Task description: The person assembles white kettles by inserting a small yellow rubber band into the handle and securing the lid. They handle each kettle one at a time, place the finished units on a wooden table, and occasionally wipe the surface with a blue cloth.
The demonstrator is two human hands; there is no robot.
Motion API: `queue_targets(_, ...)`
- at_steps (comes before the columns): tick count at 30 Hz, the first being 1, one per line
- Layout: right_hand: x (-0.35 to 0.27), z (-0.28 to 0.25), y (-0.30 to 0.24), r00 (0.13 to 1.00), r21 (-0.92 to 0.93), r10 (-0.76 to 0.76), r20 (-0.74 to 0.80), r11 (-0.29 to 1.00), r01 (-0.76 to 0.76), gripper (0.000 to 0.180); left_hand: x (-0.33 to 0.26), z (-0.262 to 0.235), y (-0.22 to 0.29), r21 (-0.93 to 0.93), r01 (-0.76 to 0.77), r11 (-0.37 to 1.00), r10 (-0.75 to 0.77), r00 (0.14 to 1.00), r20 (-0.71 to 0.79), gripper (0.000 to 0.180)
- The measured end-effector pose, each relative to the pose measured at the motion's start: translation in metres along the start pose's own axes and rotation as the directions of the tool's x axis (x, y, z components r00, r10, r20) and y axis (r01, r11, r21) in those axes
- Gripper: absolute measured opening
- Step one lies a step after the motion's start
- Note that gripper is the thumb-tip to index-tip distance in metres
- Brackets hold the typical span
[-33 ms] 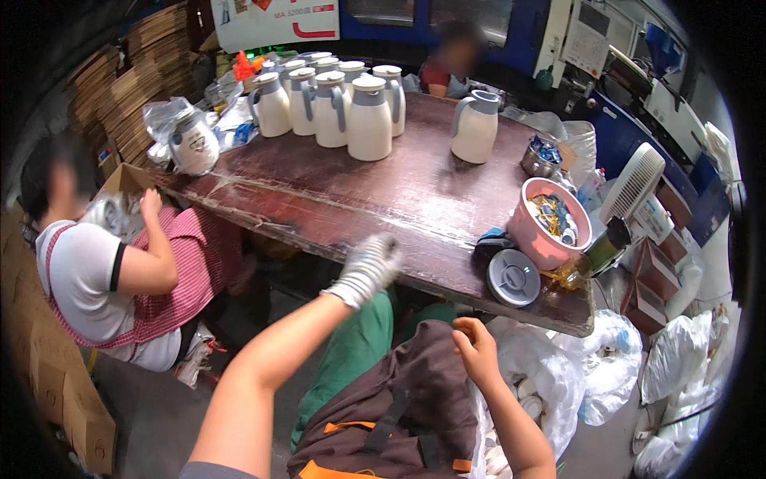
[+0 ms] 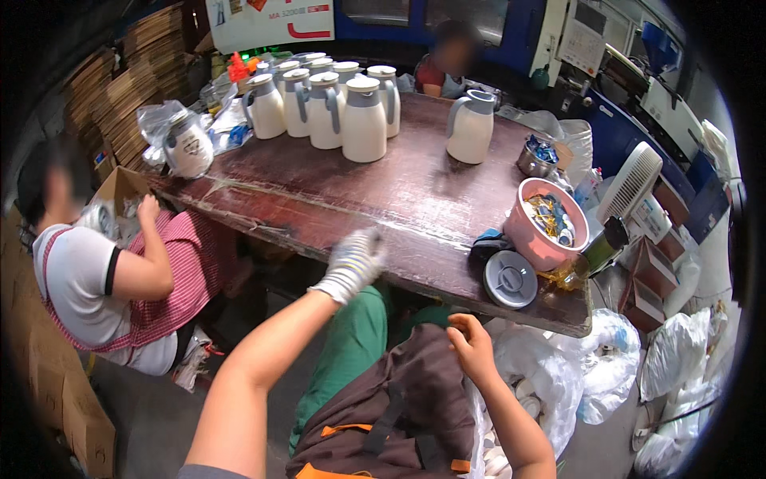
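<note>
My left hand [image 2: 355,262], in a white striped work glove, hovers at the table's near edge. Its fingertips are smeared by motion and nothing shows in it. Over my lap, bare and apart from the table, is my right hand [image 2: 472,348], its fingers loosely bent, the thumb apart, with nothing visible in it. A cream vacuum jug [image 2: 471,132] with a grey collar and handle stands alone on the far right of the wooden table [image 2: 319,195]. Several similar jugs, among them a front one [image 2: 365,124], stand grouped at the back left.
A pink bucket [image 2: 523,227] of small parts and a round grey lid [image 2: 511,279] occupy the right corner, near a metal bowl [image 2: 536,164]. A plastic-wrapped jug [image 2: 189,148] stands left. A seated co-worker [image 2: 104,287] is at left, another person beyond the table. Plastic bags [image 2: 542,375] lie right.
My gloved left hand has shifted slightly left and down along the table edge. The whole view has moved a little; my right hand stays over my lap.
</note>
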State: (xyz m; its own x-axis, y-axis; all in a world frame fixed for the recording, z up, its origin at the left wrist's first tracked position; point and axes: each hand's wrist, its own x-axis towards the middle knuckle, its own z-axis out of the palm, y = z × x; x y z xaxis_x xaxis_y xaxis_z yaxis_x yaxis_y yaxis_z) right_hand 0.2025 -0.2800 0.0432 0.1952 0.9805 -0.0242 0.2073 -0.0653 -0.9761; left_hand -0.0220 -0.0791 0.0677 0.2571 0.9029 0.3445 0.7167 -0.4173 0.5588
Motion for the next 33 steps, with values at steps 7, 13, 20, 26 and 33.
queue_targets(7,0.119,0.016,-0.008,0.989,-0.213,-0.14,0.052,0.966,0.148,0.033,0.04,-0.014,-0.133,0.477,0.036,0.878,-0.02,0.999,-0.037,0.048)
queue_targets(13,0.274,0.028,0.004,0.995,-0.261,-0.092,0.038,0.96,0.099,0.045,0.038,0.003,-0.159,0.363,-0.048,0.931,0.118,0.978,-0.173,0.037)
queue_targets(20,0.49,-0.006,-0.001,0.979,-0.261,-0.128,-0.159,0.962,0.083,0.087,0.043,0.002,-0.167,0.226,-0.222,0.948,0.27,0.94,-0.209,0.028)
queue_targets(26,0.585,-0.003,-0.034,0.933,-0.314,-0.164,-0.319,0.948,0.059,0.064,0.038,0.001,-0.177,0.263,-0.231,0.937,0.278,0.948,-0.155,0.033)
queue_targets(33,0.53,0.039,-0.054,0.956,-0.513,-0.267,-0.123,0.842,0.17,0.074,0.043,0.002,-0.175,0.274,-0.221,0.936,0.274,0.946,-0.174,0.031)
